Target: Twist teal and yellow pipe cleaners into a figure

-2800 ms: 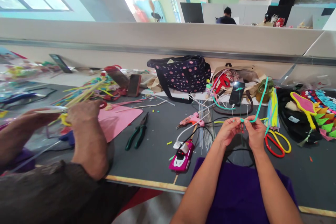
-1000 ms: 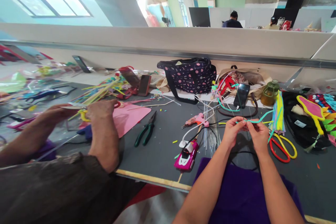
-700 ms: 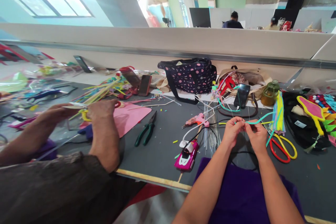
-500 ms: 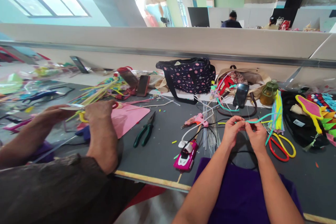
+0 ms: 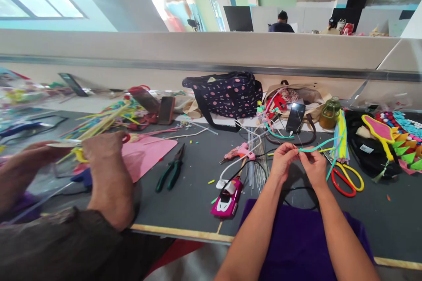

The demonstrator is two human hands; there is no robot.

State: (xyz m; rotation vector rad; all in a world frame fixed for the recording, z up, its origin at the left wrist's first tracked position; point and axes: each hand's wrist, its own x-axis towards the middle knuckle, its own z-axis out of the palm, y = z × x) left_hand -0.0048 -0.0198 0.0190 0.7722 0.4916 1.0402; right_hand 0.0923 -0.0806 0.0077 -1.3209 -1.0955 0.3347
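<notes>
My left hand [image 5: 282, 160] and my right hand [image 5: 314, 167] meet above the dark table, both closed in a pinch. Between the fingertips runs a turquoise pipe cleaner [image 5: 325, 143], its loose lengths trailing to the right of my right hand. Thin wire-like strands stick up near my fingers; what they join is too small to make out. Just right of my right hand lie scissors with red and yellow handles [image 5: 343, 184]. A bundle of yellow, turquoise and lilac pipe cleaners [image 5: 341, 136] is behind them. Purple cloth [image 5: 303, 237] is below my forearms.
Left of my arms are a pink glue gun [image 5: 242, 152], a magenta car-shaped power strip [image 5: 227, 199] and green-handled pliers [image 5: 170, 170]. Behind stand a dotted bag [image 5: 227, 96], a phone [image 5: 296, 117] and a jar [image 5: 329, 115]. A co-worker's hand [image 5: 103, 147] holds scissors at left.
The view has swung a little, so everything sits farther left in the picture. My hands keep the same pinch on the turquoise pipe cleaner, with only a slight shift of the fingers.
</notes>
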